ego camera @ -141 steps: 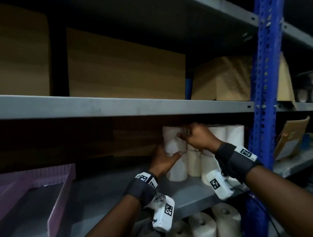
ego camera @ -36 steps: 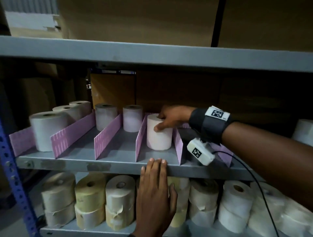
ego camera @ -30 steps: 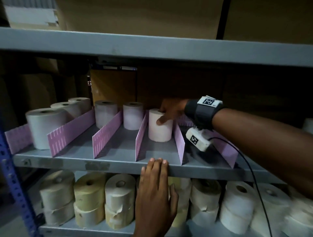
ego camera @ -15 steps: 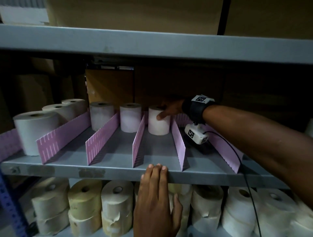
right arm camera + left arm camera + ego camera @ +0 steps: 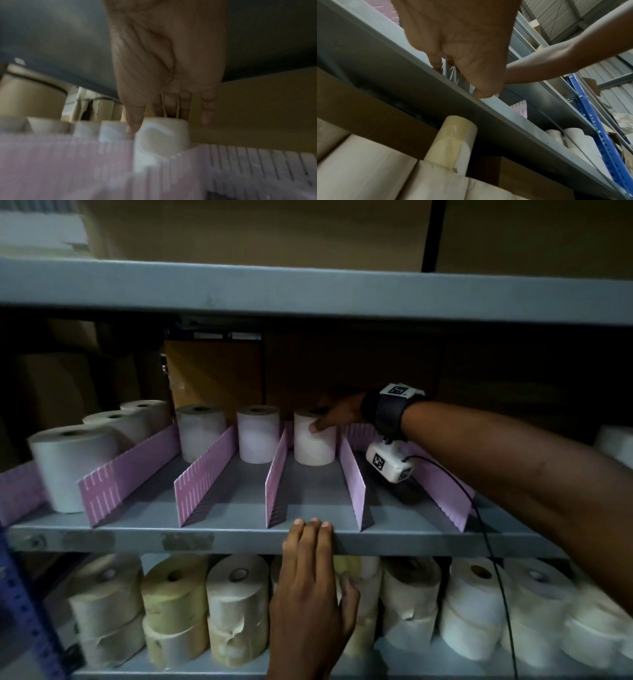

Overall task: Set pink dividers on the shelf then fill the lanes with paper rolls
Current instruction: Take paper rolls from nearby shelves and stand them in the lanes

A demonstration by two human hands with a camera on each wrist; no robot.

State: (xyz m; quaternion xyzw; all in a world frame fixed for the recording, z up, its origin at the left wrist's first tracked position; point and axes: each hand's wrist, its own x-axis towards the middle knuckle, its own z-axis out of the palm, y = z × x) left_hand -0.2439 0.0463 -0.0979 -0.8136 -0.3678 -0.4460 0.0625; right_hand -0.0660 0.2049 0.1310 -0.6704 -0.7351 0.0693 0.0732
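Seating a paper roll point(image 5: 314, 440) at the back of the fourth lane, the right hand point(image 5: 339, 414) reaches deep over the shelf point(image 5: 239, 537); its thumb lies against the roll's near face and its fingers point(image 5: 184, 104) drape over the top edge, curled round the roll. The roll stands upright on the shelf between two pink dividers point(image 5: 352, 479), level with the single rolls point(image 5: 257, 433) at the back of the two lanes to its left. The left hand point(image 5: 308, 587) rests with straight, closed fingers laid flat against the front lip of the shelf, holding nothing; the left wrist view shows the same fingers pressed on the metal edge. Dividers already stand across the shelf, so the step in hand is judged to be lane filling, and an early part of it: only the leftmost lane holds a row of three rolls point(image 5: 113, 422), while the lane under the right forearm appears bare. The next move would call for letting go of the roll without tipping it, drawing the arm out clear of the thin dividers, and fetching another roll to set in front. Stock rolls point(image 5: 236, 607) crowd the shelf below.
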